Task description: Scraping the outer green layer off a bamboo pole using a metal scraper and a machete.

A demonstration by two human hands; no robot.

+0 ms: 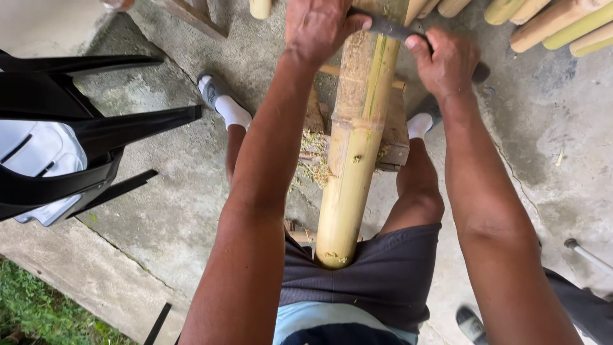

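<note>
On bare concrete floor (172, 211), with bamboo pole (357, 147) lying lengthwise between the knees across a wooden block (396, 137): left hand (319, 29) and right hand (447, 64) clenched on a dark blade (388, 27), upper stretch scraped pale, lower stretch seemingly unscraped.

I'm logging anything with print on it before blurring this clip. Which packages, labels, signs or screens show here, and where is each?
None in view: no package, label, sign or screen.
Left hand and right hand: both grip a dark blade laid across a yellowish bamboo pole, which bears no marking.
Black plastic chair, left edge: a white and grey fabric item lies in it, no print legible.
</note>
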